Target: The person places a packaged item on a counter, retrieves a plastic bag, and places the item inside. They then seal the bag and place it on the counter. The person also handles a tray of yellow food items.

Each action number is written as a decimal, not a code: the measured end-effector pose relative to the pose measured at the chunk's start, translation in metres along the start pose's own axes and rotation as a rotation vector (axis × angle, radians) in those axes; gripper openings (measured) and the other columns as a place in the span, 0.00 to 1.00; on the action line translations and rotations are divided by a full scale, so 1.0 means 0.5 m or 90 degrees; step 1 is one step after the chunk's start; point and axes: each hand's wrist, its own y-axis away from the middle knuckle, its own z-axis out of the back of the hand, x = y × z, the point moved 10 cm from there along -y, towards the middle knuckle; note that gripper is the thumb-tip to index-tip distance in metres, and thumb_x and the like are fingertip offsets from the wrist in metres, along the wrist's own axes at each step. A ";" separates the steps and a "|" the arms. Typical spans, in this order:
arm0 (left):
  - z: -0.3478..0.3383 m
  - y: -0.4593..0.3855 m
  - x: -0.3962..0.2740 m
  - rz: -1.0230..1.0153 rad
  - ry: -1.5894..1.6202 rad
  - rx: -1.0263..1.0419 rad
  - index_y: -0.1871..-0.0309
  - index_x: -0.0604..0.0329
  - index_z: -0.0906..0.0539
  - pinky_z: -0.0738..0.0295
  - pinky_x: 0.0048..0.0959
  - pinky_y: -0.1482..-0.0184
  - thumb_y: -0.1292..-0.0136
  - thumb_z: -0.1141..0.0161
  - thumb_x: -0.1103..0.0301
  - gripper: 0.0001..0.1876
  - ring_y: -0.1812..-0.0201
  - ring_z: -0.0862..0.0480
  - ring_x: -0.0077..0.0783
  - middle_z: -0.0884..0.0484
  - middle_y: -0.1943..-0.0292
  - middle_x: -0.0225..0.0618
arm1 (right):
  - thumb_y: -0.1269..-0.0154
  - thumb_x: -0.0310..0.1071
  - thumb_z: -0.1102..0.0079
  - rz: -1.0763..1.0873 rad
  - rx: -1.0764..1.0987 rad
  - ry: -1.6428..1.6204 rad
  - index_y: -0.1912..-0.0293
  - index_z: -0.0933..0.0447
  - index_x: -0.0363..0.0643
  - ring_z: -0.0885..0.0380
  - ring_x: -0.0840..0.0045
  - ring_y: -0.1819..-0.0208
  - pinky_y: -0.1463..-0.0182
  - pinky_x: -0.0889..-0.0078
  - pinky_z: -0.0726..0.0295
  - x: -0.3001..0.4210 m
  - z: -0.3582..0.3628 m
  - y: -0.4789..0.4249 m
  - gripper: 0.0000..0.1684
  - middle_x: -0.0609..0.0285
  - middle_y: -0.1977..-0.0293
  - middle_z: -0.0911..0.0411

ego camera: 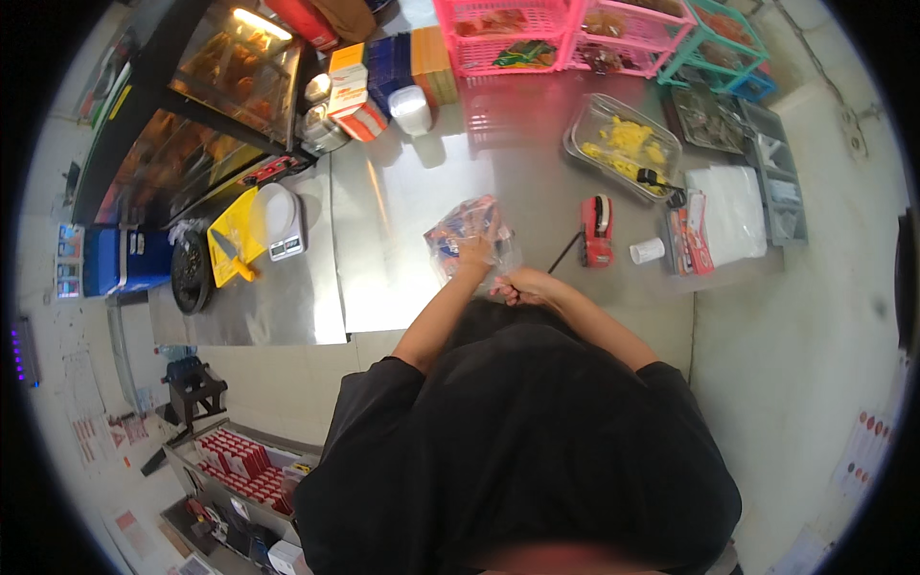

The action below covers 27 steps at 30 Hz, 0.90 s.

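On the steel counter [402, 287] lies a clear plastic bag [442, 248] with orange and blue print, close before me. My left hand [476, 253] is at the bag, its fingers partly behind or inside the clear film; their grip is hard to make out. The fingers of my right hand [519, 286] are curled on the bag's near right edge. A red label gun or tape dispenser [597, 233] rests to the right, with a thin black rod [566, 251] between it and my hand. Beside it lies a white roll [647, 251].
A glass tray [625, 147] of yellow food stands at the back right, near white plastic bags [729, 208]. On the left are a digital scale [285, 241], a knife [226, 246] on a yellow board [241, 219], a black bowl [190, 277] and a lit display case [237, 79].
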 end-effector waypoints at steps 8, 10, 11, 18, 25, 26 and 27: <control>0.067 0.025 -0.008 -0.115 0.213 0.078 0.29 0.43 0.42 0.51 0.71 0.40 0.36 0.47 0.53 0.32 0.32 0.41 0.58 0.43 0.30 0.47 | 0.29 0.42 0.51 0.173 -0.067 0.129 0.59 0.26 0.32 0.39 0.82 0.83 0.76 0.77 0.37 0.068 0.007 0.046 0.19 0.69 0.85 0.37; 0.074 0.047 0.027 -0.246 0.295 0.147 0.33 0.45 0.34 0.49 0.69 0.39 0.32 0.53 0.48 0.27 0.35 0.35 0.54 0.36 0.33 0.44 | 0.34 0.41 0.46 0.280 -0.277 0.264 0.56 0.25 0.32 0.34 0.75 0.85 0.77 0.71 0.30 0.139 0.036 0.092 0.19 0.64 0.88 0.34; 0.091 0.064 0.049 -0.219 0.389 0.417 0.45 0.50 0.22 0.47 0.65 0.38 0.31 0.56 0.46 0.24 0.43 0.26 0.49 0.24 0.43 0.42 | 0.37 0.39 0.45 0.424 -0.464 0.466 0.53 0.27 0.35 0.30 0.69 0.82 0.75 0.68 0.28 0.194 0.043 0.140 0.19 0.61 0.84 0.31; 0.471 0.130 0.135 -0.401 0.215 0.116 0.70 0.56 0.21 0.35 0.43 0.43 0.37 0.45 0.52 0.16 0.63 0.23 0.38 0.26 0.76 0.35 | 0.44 0.36 0.42 0.895 -0.857 0.672 0.56 0.27 0.38 0.26 0.58 0.66 0.64 0.59 0.27 0.386 -0.132 0.382 0.16 0.50 0.66 0.26; 0.621 0.113 0.124 -0.438 0.162 0.044 0.74 0.55 0.24 0.36 0.36 0.51 0.50 0.35 0.68 0.07 0.65 0.24 0.31 0.26 0.76 0.30 | 0.42 0.34 0.54 0.514 -0.135 0.301 0.64 0.26 0.36 0.37 0.80 0.86 0.79 0.72 0.35 0.377 -0.025 0.195 0.13 0.67 0.84 0.32; 0.636 0.113 0.112 -0.437 0.205 0.024 0.74 0.55 0.23 0.37 0.36 0.50 0.51 0.36 0.70 0.06 0.65 0.25 0.30 0.27 0.76 0.29 | 0.40 0.35 0.52 0.457 -0.040 0.288 0.66 0.25 0.36 0.37 0.82 0.84 0.79 0.75 0.36 0.374 -0.054 0.231 0.12 0.67 0.81 0.30; 0.646 0.114 0.098 -0.444 0.241 0.013 0.75 0.54 0.23 0.39 0.36 0.52 0.51 0.36 0.69 0.06 0.65 0.26 0.29 0.28 0.76 0.28 | 0.39 0.36 0.51 0.398 0.055 0.275 0.69 0.25 0.36 0.37 0.85 0.83 0.78 0.79 0.37 0.373 -0.101 0.278 0.13 0.68 0.79 0.27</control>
